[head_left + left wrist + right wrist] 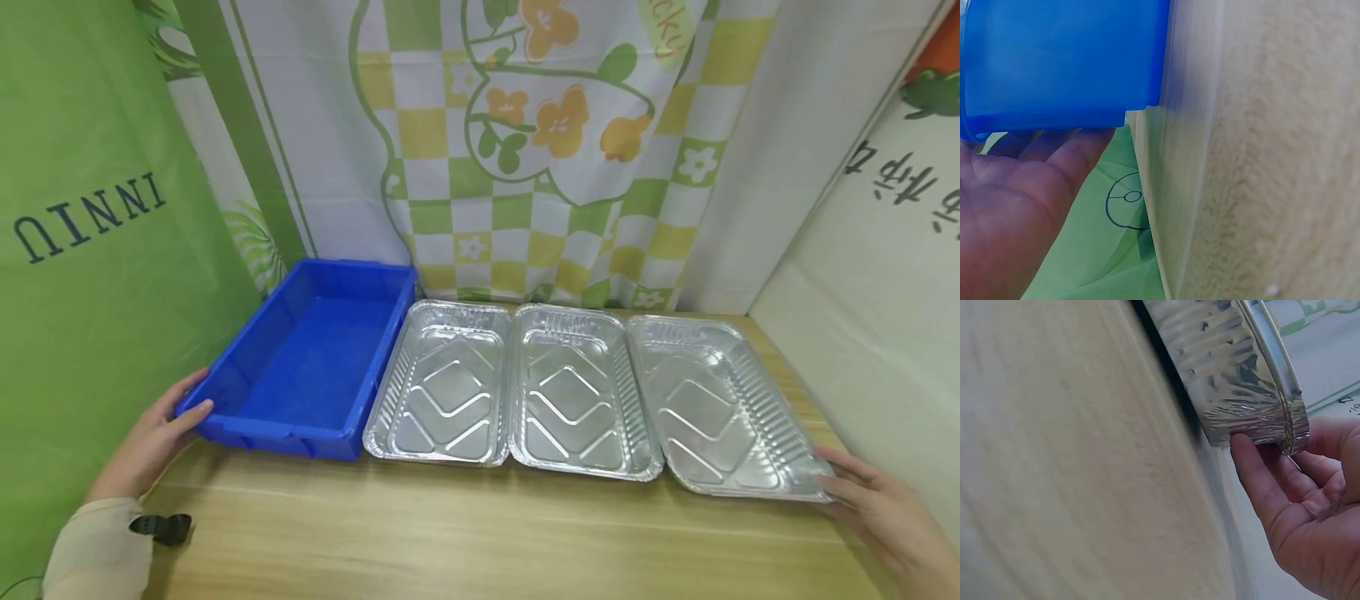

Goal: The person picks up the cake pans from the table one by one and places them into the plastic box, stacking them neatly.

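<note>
A blue plastic bin stands on the left of the table, with nothing inside it. My left hand holds its near left corner, the thumb by the rim and the fingers along the outer side. In the left wrist view, those fingers touch the bin's outer wall. To the right of the bin stand three aluminium foil trays in a row: a left tray, a middle tray and a right tray. At the right tray's near right corner, my right hand grips the crimped edge.
The wooden table extends in front of the row. A patterned curtain hangs right behind the containers. Green fabric stands on the left and a pale panel on the right. A dark strap sits at the left wrist.
</note>
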`<state>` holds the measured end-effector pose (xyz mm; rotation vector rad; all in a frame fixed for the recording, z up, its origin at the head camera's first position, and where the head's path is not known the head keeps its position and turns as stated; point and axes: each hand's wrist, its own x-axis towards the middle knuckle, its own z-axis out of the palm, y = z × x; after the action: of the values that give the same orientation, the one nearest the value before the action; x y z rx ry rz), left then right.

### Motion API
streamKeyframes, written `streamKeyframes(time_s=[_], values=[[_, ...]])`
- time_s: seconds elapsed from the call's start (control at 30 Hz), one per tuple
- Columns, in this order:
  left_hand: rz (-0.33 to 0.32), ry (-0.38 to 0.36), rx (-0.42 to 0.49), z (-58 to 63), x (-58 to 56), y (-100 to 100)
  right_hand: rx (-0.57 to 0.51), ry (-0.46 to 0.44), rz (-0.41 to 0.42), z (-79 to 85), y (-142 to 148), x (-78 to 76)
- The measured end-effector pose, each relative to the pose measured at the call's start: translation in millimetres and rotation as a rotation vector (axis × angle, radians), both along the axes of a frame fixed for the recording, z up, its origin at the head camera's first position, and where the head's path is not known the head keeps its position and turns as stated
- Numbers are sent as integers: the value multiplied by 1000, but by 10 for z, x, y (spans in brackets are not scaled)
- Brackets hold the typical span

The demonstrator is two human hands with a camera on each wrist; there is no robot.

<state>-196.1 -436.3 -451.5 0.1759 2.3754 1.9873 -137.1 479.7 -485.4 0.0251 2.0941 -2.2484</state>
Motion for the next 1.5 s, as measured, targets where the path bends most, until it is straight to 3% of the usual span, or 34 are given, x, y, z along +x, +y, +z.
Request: streamKeyframes(time_s=[0.13, 0.4, 0.57, 0.77, 1.0, 1.07, 1.5], values=[[-12, 2, 37, -26, -5, -6, -71, 52, -10, 19, 39, 20], [-38, 25, 98, -61, -12, -22, -67, 115, -19, 93, 27, 27], [-47, 17, 90, -65, -16, -32, -63, 125, -28, 231, -127, -16], [-59, 15, 103, -69, -9, -24, -66, 192, 37, 436, -427, -139], [-61, 0, 101, -61, -8, -23, -253, 244, 150, 621, -885, -307], [-63, 5, 106, -68, -1, -25, -262, 265, 168, 638, -1014, -354], [-52, 41, 104, -104, 2, -20, -84, 258, 196, 848, -1861, -619]])
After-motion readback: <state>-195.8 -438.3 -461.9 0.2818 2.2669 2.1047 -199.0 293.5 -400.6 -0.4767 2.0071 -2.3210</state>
